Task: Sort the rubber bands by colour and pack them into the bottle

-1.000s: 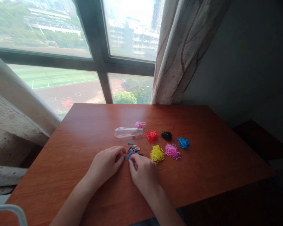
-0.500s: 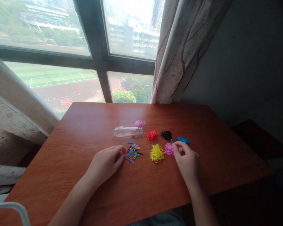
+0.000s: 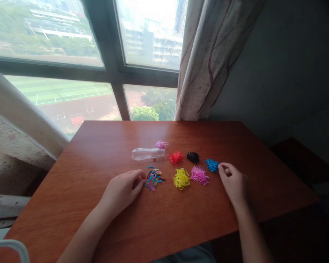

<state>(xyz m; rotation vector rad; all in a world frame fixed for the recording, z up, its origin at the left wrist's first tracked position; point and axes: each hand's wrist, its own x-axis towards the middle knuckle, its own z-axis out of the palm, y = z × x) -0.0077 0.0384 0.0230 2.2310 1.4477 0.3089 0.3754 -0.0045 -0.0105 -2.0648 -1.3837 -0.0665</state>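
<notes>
Small heaps of rubber bands lie on a reddish wooden table: red, black, blue, yellow, pink, and a mixed-colour heap. My left hand rests on the table with curled fingers touching the left edge of the mixed heap. My right hand lies just right of the blue heap, thumb and forefinger pinched at its edge; whether a band is in the pinch is too small to see.
A clear plastic bottle lies on its side behind the mixed heap, its pink cap beside its mouth. A window and curtains stand behind the table. A white curved bar shows at the bottom left.
My right hand left the mixed heap, carried a blue band rightwards over the pink heap, and now sits beside the blue heap. My left hand has stayed put.
</notes>
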